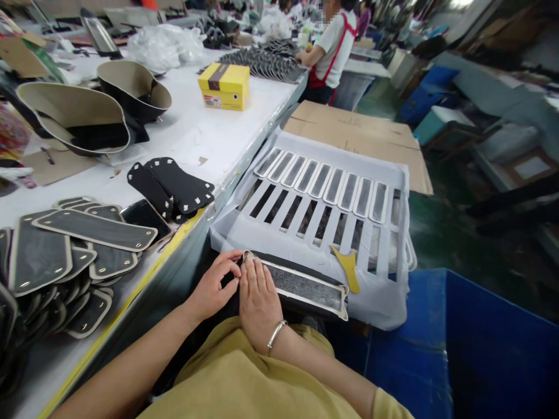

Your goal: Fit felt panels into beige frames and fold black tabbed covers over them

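A long dark grey panel with a cream edge lies across a black surface in front of me. My left hand curls at its left end, thumb and forefinger pinched together at the cream edging. My right hand, a silver bangle on its wrist, rests flat over the same end, with its fingers stretched out and side by side. Loose cream edging stands up at the panel's right end. Just beyond is a cloth-covered slotted rack, where a row of similar pale-edged strips lies. A yellow scrap is on its near side.
On the white table at left are a pile of edged panels, black pieces, a phone, a yellow box and curved black shells. Cardboard lies behind the rack, a blue bin at right. A co-worker stands beyond.
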Demonstrator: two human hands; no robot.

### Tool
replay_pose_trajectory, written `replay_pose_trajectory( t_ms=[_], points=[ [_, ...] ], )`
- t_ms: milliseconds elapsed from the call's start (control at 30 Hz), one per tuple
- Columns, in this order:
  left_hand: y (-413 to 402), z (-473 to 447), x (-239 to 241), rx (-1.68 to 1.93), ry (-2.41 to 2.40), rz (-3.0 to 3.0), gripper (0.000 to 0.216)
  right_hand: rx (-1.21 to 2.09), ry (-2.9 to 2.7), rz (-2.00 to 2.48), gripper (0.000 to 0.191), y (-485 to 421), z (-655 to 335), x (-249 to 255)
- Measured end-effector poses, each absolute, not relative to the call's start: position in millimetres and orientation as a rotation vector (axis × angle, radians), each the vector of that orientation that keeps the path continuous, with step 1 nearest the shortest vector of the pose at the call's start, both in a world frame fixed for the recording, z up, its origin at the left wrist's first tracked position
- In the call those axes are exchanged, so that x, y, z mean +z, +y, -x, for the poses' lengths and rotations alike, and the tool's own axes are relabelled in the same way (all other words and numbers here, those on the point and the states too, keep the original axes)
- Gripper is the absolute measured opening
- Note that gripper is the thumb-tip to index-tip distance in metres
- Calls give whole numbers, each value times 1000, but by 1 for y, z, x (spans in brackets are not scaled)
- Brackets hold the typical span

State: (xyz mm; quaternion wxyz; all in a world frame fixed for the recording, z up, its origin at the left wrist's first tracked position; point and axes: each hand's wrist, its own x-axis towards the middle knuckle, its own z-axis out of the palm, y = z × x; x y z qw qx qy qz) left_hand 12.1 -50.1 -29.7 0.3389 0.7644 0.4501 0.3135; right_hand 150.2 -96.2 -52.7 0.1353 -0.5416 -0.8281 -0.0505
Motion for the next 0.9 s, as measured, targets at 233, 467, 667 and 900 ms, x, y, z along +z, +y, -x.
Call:
replay_pose_trajectory(
  t_ms=[233, 467, 667, 900],
  points=[
    [-55, -28, -27, 790, 1214, -1960, 7, -150, -2385, 1560, 54, -114, -198, -48],
    [-60, -28, -40, 868, 1178, -1642, 47, -230, -2253, 1704, 57, -153, -254, -48],
    [-62, -25, -52, 837, 1094, -1376, 61, -238, -2302, 1702, 66, -159, -257, -48],
    [-64, -31, -50, 908, 1104, -1291, 59, -198, -2181, 1503, 72, -156, -246, -43]
  ],
)
